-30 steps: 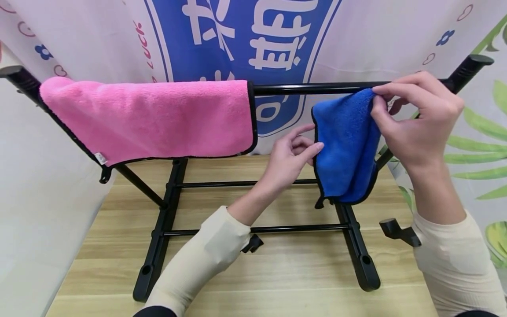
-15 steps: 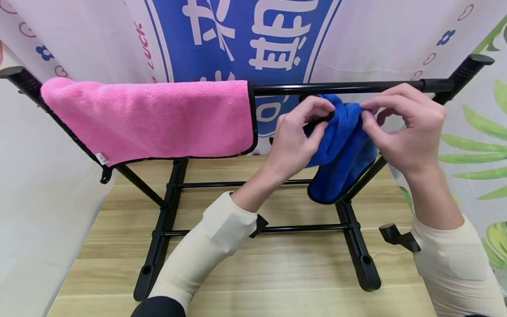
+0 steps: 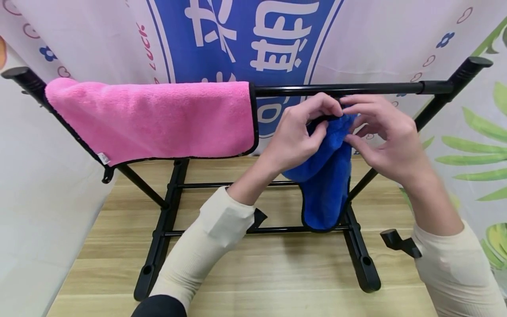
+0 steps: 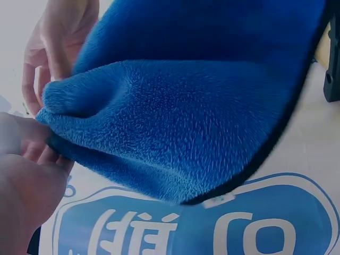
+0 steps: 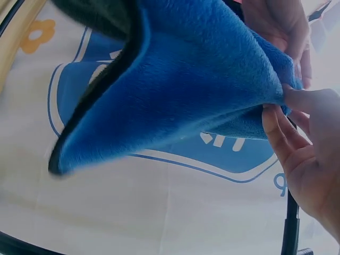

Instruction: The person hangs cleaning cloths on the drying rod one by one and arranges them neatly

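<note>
A blue plush towel (image 3: 326, 193) with black edging hangs bunched from both hands, just below the rack's top bar (image 3: 356, 89). My left hand (image 3: 293, 136) pinches its upper left part between thumb and fingers. Close beside it, my right hand (image 3: 390, 136) holds the towel's upper right part with thumb and fingertips. In the left wrist view the towel (image 4: 180, 117) fans out from the left fingers in folds. The right wrist view shows the thumb and fingers of the right hand (image 5: 313, 143) gripping gathered cloth. The towel's lower end hangs loose.
A pink towel (image 3: 158, 119) lies over the left half of the bar. The black rack stands on a wood-patterned surface (image 3: 301, 273), with its feet (image 3: 364, 268) toward the front. Behind hangs a white printed curtain (image 3: 372, 39).
The blue towel has come off the bar and hangs below it, bunched and farther left. The left hand has risen and taken hold of it; the right hand has moved left and slightly down.
</note>
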A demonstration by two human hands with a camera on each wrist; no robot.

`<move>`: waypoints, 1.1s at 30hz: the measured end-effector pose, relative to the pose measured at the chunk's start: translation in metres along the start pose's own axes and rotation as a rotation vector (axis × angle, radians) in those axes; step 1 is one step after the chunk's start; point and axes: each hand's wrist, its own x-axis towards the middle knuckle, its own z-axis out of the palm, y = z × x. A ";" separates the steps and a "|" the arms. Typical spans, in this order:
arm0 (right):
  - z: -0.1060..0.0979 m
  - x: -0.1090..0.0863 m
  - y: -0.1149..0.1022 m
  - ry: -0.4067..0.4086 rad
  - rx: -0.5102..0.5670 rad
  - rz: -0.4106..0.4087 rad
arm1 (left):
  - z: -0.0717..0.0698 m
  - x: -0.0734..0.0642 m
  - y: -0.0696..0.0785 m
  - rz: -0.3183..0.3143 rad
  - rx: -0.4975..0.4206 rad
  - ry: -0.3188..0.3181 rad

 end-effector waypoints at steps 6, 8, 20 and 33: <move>0.000 -0.001 0.003 -0.048 -0.012 -0.024 | -0.002 0.001 0.003 0.030 -0.013 -0.055; 0.000 0.000 0.003 -0.053 -0.035 -0.023 | -0.003 0.001 0.003 0.032 -0.012 -0.069; 0.000 -0.001 0.001 0.062 0.043 0.060 | -0.009 -0.003 0.007 0.030 0.100 -0.076; -0.008 0.007 0.006 0.314 -0.123 0.124 | -0.036 -0.006 0.007 -0.021 0.392 -0.098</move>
